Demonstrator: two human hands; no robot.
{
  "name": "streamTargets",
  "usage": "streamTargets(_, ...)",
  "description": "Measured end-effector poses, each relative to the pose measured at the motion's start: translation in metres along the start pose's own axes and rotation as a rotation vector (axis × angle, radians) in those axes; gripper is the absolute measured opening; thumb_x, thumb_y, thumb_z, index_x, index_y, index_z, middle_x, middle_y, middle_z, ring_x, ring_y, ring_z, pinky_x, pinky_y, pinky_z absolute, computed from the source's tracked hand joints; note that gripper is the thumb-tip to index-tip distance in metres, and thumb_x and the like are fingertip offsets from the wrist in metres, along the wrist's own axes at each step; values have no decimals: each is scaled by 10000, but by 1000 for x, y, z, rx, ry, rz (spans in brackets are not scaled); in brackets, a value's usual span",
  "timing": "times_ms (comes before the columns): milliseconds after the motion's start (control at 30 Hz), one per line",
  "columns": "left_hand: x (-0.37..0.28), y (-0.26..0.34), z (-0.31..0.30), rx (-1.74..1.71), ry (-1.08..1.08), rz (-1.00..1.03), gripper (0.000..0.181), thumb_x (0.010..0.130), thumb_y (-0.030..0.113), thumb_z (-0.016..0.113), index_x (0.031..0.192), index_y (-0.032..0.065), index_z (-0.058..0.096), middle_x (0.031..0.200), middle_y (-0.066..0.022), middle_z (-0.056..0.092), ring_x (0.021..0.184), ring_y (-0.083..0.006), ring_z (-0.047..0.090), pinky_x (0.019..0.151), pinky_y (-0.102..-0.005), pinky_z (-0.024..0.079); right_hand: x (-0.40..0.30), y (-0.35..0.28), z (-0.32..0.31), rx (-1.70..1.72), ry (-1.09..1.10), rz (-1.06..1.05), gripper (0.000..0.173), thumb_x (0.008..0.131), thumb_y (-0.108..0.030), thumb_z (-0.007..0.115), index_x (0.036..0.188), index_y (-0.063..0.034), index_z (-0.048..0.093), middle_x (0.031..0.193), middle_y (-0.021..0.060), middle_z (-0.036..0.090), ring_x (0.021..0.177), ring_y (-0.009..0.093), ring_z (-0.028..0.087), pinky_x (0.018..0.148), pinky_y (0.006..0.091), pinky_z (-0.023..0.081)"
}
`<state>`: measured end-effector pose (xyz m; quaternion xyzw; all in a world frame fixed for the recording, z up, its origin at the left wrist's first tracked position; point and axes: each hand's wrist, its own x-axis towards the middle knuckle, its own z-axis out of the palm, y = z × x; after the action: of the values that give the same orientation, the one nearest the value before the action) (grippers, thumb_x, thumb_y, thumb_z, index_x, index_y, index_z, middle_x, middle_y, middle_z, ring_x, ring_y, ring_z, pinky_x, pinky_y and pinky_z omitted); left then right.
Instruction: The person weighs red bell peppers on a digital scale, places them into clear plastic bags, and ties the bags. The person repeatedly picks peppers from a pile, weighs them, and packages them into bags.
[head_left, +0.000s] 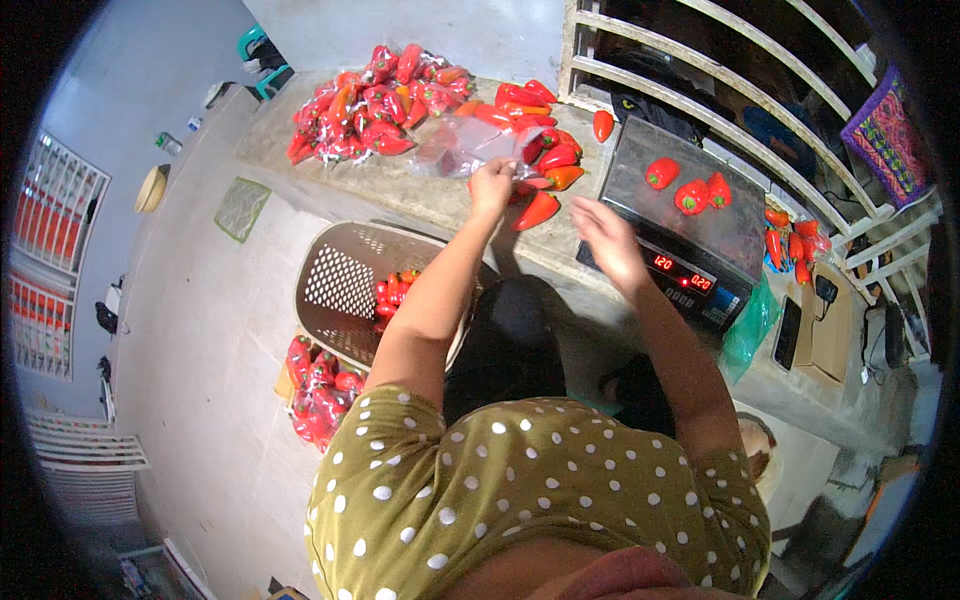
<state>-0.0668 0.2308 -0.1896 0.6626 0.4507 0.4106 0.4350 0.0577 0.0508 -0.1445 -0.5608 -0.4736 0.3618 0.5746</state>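
Observation:
My left hand (493, 186) pinches the edge of a clear plastic bag (466, 142) over the concrete ledge. Loose red peppers (559, 157) lie just beyond and beside that hand, some partly covered by the bag. One red pepper (537, 212) rests nearer me, between my two hands. My right hand (606, 238), slightly blurred, is in the air by the front left corner of a digital scale (690, 187), fingers apart and holding nothing. On the scale's metal platform sit three red peppers (691, 196), and its red display is lit.
Bagged peppers (379, 105) are heaped on the ledge (259, 139) at the left. Below stands a plastic basket (319, 300) with peppers inside, beside more bagged peppers (322, 394) on the floor. Right of the scale are a green plastic bag (750, 330), a phone (787, 334) and a cardboard box (825, 341).

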Motion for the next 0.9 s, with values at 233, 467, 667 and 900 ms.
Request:
streamTargets(233, -4, -15, -31, -333, -84, -37, 103, 799, 107, 610, 736, 62, 542, 681, -4, 542, 627, -82, 470, 591, -236, 397, 114, 40, 83, 152, -3, 202, 337, 826, -207, 583, 1074, 20, 557, 1018, 106, 591, 905, 147, 545, 743, 278, 439)
streamTargets(467, 13, -24, -51, -532, -82, -124, 80, 794, 35, 579, 790, 48, 500, 678, -22, 522, 601, -123, 511, 547, -247, 450, 140, 33, 76, 193, 191, 288, 139, 817, -114, 542, 860, -13, 626, 806, 71, 623, 731, 167, 564, 645, 317, 451)
streamTargets(667, 19, -29, -50, -521, -226, -132, 254, 808, 47, 558, 1055, 25, 501, 861, -44, 561, 738, -126, 539, 654, -261, 461, 141, 44, 80, 259, -40, 343, 139, 850, -130, 508, 926, -54, 596, 765, 29, 612, 673, 116, 571, 599, 256, 449)
streamTargets(900, 9, -21, -33, -577, -350, -147, 336, 831, 85, 544, 1150, -10, 496, 1010, -70, 587, 887, -134, 559, 762, -265, 462, 138, 45, 72, 410, -47, 408, 176, 839, -164, 566, 908, -6, 601, 764, 53, 621, 660, 131, 587, 585, 255, 462)
